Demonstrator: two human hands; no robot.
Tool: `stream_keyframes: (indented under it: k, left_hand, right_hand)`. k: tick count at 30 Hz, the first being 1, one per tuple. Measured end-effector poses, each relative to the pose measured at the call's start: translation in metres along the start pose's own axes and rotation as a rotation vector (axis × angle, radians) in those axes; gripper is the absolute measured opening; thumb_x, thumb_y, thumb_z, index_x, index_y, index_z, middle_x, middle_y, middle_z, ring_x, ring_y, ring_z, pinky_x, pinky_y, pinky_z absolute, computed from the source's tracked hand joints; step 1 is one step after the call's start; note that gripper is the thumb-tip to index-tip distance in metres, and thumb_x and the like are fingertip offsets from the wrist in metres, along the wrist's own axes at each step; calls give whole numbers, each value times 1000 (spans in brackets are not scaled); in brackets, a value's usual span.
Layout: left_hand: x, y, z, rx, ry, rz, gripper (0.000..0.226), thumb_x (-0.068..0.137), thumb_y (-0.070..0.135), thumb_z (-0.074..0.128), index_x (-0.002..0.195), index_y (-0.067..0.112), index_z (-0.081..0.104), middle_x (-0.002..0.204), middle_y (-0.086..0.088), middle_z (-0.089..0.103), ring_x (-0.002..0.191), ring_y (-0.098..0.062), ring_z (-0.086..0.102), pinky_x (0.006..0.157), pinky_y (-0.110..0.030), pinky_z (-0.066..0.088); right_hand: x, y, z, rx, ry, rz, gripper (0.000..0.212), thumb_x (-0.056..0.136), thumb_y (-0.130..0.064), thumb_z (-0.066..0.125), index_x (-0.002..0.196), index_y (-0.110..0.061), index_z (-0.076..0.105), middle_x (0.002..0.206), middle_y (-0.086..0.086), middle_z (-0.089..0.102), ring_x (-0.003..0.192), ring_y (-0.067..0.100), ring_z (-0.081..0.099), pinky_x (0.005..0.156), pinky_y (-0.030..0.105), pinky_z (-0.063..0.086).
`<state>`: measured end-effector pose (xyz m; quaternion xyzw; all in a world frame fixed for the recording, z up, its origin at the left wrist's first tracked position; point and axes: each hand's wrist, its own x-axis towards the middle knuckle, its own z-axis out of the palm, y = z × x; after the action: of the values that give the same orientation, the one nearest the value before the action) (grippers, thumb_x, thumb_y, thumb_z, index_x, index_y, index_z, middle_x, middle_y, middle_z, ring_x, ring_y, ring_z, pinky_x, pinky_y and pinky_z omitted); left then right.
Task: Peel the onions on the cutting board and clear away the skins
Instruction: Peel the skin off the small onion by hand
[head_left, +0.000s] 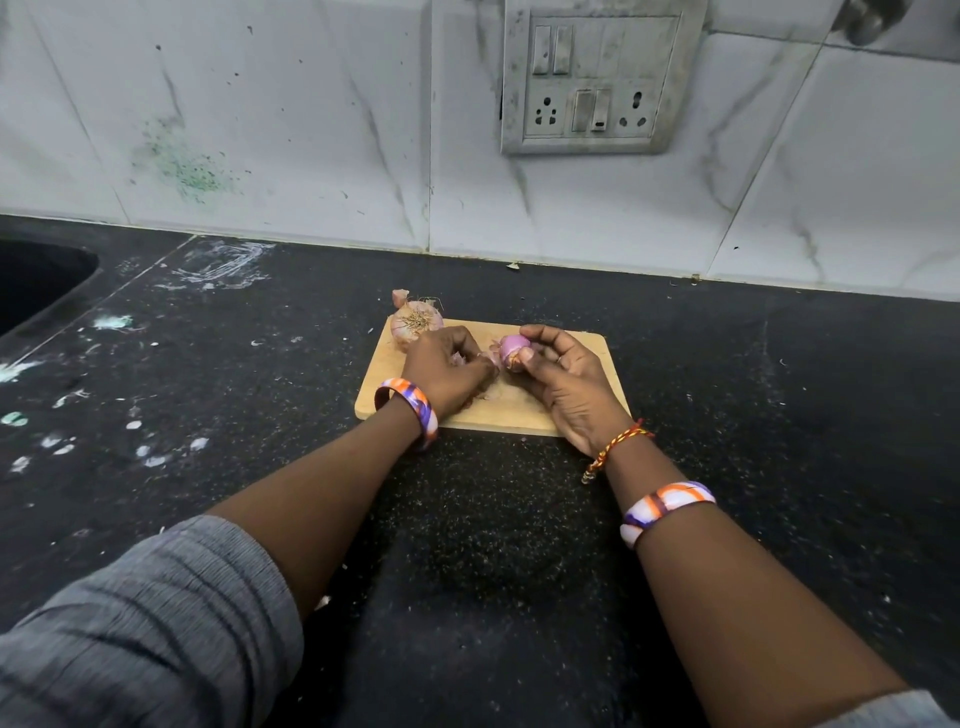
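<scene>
Right hand (563, 379) grip curled round a small onion (511, 349) mid-board. Left hand (447, 371) grip pinching loose skin (488, 359) beside it. Unpeeled onion (415, 322) at cutting board (582, 353) far-left corner, board mid-worktop (779, 415).

Both forearms reach forward; left grip (447, 366) curled knuckles-up, right grip (563, 371) curled, thumb inward.

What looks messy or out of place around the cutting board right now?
The counter left of the cutting board carries white and greenish splatters, and the wall tile above has a green speckled stain. A loose skin scrap lies off the board's far corner behind the unpeeled onion.
</scene>
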<state>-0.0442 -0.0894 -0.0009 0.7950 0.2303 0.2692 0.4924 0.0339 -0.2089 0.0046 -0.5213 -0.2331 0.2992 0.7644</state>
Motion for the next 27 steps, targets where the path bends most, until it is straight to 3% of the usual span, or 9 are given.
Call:
stream_keyframes:
  k: [3, 6, 10, 13, 18, 21, 23, 27]
  left_hand:
    - [-3, 5, 0, -43, -65, 20, 19, 75, 19, 72, 63, 17, 57, 61, 0, 59, 45, -1, 52, 47, -16, 45]
    - [-4, 5, -1, -62, -62, 9, 18, 73, 21, 74, 65, 20, 58, 61, 3, 60, 42, 2, 52, 47, -15, 45]
    - [-5, 6, -3, -95, -57, -11, 19, 75, 11, 71, 65, 22, 59, 61, 3, 59, 36, 0, 48, 39, -17, 43]
    - [-6, 6, -5, -118, -45, -37, 20, 78, 5, 66, 65, 19, 62, 60, 2, 59, 34, -2, 48, 37, -17, 43]
    - [-6, 7, -6, -59, 7, 8, 22, 78, 4, 64, 61, 18, 60, 62, 5, 58, 50, 1, 53, 50, -8, 45]
    - [-4, 5, -4, -53, 18, -4, 23, 74, 3, 65, 57, 17, 58, 60, 1, 58, 58, -10, 54, 68, -26, 50]
    - [-3, 5, -3, -71, 10, -21, 24, 72, 2, 67, 56, 15, 56, 58, -2, 57, 58, -16, 53, 75, -35, 49]
    - [-2, 7, -2, -69, 16, -40, 30, 71, -2, 66, 54, 15, 49, 61, -7, 58, 63, -22, 55, 71, -37, 51]
  right_hand:
    - [0, 2, 0, -81, 14, -53, 26, 82, 11, 54, 90, -13, 54, 90, 6, 62, 88, 14, 59, 81, 23, 52]
    - [1, 3, -1, -102, -6, -55, 31, 81, 12, 54, 98, -14, 55, 93, 5, 61, 89, 12, 59, 80, 20, 52]
    - [1, 3, -4, -81, -10, 6, 41, 82, 10, 54, 122, 0, 51, 107, 9, 60, 103, 18, 57, 88, 23, 49]
    - [2, 1, -4, -152, 3, 26, 37, 78, 8, 61, 114, 3, 57, 115, 12, 59, 110, 20, 55, 90, 27, 50]
    - [5, 3, -6, -212, -26, 39, 26, 78, 3, 63, 104, 1, 64, 118, 12, 61, 104, 15, 59, 94, 35, 50]
    - [6, 3, -5, -201, -49, 43, 34, 83, 3, 57, 117, 8, 56, 100, 1, 64, 99, 14, 59, 92, 29, 48]
    - [6, 3, -4, -184, -60, 51, 35, 86, 5, 52, 120, 10, 52, 97, -2, 63, 95, 11, 59, 92, 27, 48]
    - [6, 1, -5, -32, -52, 95, 31, 91, 6, 42, 121, 9, 49, 98, 6, 62, 89, 14, 59, 82, 24, 52]
